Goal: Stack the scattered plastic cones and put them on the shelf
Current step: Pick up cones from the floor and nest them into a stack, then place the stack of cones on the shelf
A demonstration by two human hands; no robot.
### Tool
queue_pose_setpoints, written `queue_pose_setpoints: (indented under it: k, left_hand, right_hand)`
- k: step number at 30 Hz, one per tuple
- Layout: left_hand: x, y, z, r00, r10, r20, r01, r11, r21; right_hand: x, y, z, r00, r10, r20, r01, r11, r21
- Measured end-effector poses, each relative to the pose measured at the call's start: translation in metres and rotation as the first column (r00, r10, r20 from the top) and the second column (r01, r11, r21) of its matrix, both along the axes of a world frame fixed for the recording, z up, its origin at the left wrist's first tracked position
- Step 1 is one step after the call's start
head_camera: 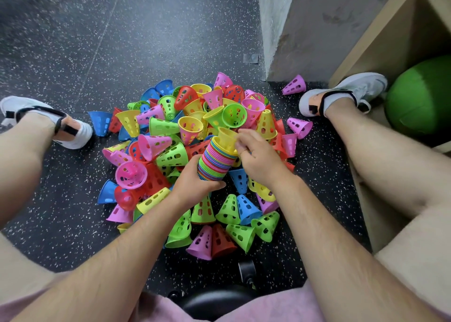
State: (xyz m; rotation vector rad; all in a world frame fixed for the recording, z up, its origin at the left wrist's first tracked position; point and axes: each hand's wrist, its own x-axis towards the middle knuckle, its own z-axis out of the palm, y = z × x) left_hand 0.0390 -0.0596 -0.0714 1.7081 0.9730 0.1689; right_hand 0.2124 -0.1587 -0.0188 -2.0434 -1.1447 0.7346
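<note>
From the head view, the person's left hand (195,182) has its grip wrapped round the lower end of a nested stack of multicoloured perforated plastic cones (216,162), fingers curled underneath and thumb along the near side, clamped firmly on it. The stack tilts up and away from that grip, its wide rims showing as tight bands of green, blue, pink, red and yellow.

The right hand (258,157) sits at the top end of the stack, just above and to the right of the left grip. Its fingertips (240,137) are pinched on a yellow perforated plastic cone (227,138), which sits on the topmost rim of the stack; how far down it is seated cannot be told.

Below and all round both grips lies a heap of loose plastic cones (170,136) in pink, green, blue, red and yellow, spread on the dark speckled rubber floor (97,41) between the person's legs. A single purple cone (294,85) lies well apart, beyond the right grip, near the foot of a grey wall (305,28). Further right of it stands the light wooden shelf (380,41), with a green ball (422,97) in its lower compartment. White shoes (346,93) flank the heap.
</note>
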Motion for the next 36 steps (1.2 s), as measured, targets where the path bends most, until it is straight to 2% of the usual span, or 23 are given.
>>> queue_pose_setpoints:
  k: [4, 9, 16, 19, 27, 33, 36]
  left_hand:
    - [0.001, -0.001, 0.001, 0.999, 0.016, 0.034, -0.016, 1.000, -0.008]
    - [0.002, -0.002, 0.012, 0.993, 0.043, 0.108, -0.039, 0.998, -0.046]
    - [0.030, -0.004, 0.082, 0.934, 0.017, 0.356, 0.036, 0.989, -0.141]
    - [0.043, -0.002, 0.114, 0.897, -0.043, 0.439, 0.105, 0.987, -0.118]
    - [0.084, -0.014, 0.227, 0.769, -0.040, 0.638, 0.071, 0.997, -0.023]
    - [0.129, 0.000, 0.374, 0.573, -0.096, 0.814, 0.002, 0.993, 0.117]
    - [0.155, 0.006, 0.450, 0.479, -0.138, 0.867, 0.055, 0.990, 0.128]
  right_hand:
    - [-0.015, -0.001, -0.002, 0.997, 0.004, -0.078, -0.006, 1.000, -0.028]
    - [-0.013, -0.006, 0.013, 0.999, 0.012, -0.053, -0.013, 1.000, -0.020]
    - [0.010, -0.018, 0.074, 0.994, -0.104, 0.034, 0.095, 0.973, 0.212]
    - [0.021, -0.033, 0.111, 0.982, -0.179, 0.063, 0.149, 0.932, 0.332]
    - [0.053, -0.073, 0.217, 0.887, -0.381, 0.262, 0.203, 0.829, 0.521]
    - [0.082, -0.087, 0.348, 0.776, -0.453, 0.439, 0.105, 0.779, 0.618]
    - [0.099, -0.093, 0.415, 0.672, -0.520, 0.528, 0.113, 0.776, 0.621]
